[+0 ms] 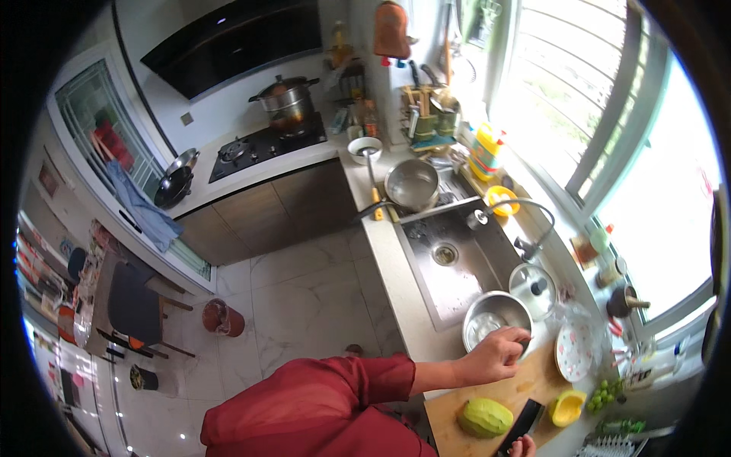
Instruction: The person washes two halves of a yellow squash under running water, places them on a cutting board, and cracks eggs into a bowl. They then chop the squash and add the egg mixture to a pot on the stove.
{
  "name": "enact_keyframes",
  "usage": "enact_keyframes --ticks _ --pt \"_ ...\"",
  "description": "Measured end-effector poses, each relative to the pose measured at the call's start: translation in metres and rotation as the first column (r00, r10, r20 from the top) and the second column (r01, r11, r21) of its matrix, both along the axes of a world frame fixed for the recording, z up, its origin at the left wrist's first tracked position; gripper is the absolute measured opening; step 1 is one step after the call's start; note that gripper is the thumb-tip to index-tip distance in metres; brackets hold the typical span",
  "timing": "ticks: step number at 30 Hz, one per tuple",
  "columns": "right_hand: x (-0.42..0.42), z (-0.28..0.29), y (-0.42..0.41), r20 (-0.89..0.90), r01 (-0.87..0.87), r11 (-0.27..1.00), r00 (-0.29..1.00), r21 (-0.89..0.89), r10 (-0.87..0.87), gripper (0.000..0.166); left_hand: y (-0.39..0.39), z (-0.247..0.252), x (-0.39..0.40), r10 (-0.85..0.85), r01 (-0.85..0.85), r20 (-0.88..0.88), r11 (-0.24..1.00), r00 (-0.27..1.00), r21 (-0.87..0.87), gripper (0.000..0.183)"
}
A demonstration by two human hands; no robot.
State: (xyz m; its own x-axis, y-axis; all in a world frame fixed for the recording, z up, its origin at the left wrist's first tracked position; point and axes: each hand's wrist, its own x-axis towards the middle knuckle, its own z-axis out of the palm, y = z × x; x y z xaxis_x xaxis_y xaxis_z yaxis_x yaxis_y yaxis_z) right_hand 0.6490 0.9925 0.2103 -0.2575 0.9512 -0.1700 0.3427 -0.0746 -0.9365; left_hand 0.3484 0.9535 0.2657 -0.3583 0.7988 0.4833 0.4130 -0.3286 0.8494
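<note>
My left hand (pixel 501 355) hovers over the near rim of a stainless steel bowl (pixel 469 320), its fingers curled together. Whether anything is pinched in them is hidden. At the bottom edge, part of my right hand (pixel 522 447) shows, with fingers closed around a dark-bladed knife (pixel 526 420) above a wooden cutting board (pixel 448 408). A yellow-green melon piece (pixel 485 417), its skin looking pared in strips, lies left of the knife. To the knife's right rests a hollowed melon half (pixel 567 408), its yellow cavity facing up.
Beyond the bowl is a steel sink (pixel 420 257) with a bent faucet (pixel 531 248). A glass lid (pixel 532 291), a patterned plate (pixel 574 352) and green grapes (pixel 605 395) sit along the window side. A pan (pixel 412 185) stands past the sink, and a pot (pixel 285 105) on the stove.
</note>
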Motion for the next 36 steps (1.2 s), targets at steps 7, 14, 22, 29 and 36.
enact_keyframes --ticks 7,14,22,29,36 --pt "-0.199 0.152 -0.066 -0.517 -0.372 0.873 0.704 0.315 0.486 0.041 -0.059 0.064 -0.117 -0.284 0.291 -0.101 0.954 0.954 0.070 0.071" --pt "-0.332 0.054 -0.021 -0.611 -0.425 0.896 0.746 -0.129 0.266 0.026 -0.203 0.013 -0.254 -0.026 0.018 -0.042 0.984 0.999 -0.179 0.050" --pt "-0.549 0.014 -0.135 0.007 -0.637 0.729 0.755 0.251 0.656 0.013 -0.376 -0.049 -0.350 0.497 -0.378 0.282 0.843 0.821 -0.383 0.033" --pt "-0.712 0.006 -0.241 0.218 -0.916 0.042 0.139 0.399 0.966 0.013 -0.447 -0.056 -0.437 0.699 -0.564 0.310 0.708 0.644 -0.424 0.028" --pt "-0.869 -0.026 -0.272 0.373 -0.815 -0.235 -0.025 0.529 0.928 0.009 -0.482 -0.059 -0.566 0.778 -0.653 0.259 0.624 0.573 -0.429 0.028"
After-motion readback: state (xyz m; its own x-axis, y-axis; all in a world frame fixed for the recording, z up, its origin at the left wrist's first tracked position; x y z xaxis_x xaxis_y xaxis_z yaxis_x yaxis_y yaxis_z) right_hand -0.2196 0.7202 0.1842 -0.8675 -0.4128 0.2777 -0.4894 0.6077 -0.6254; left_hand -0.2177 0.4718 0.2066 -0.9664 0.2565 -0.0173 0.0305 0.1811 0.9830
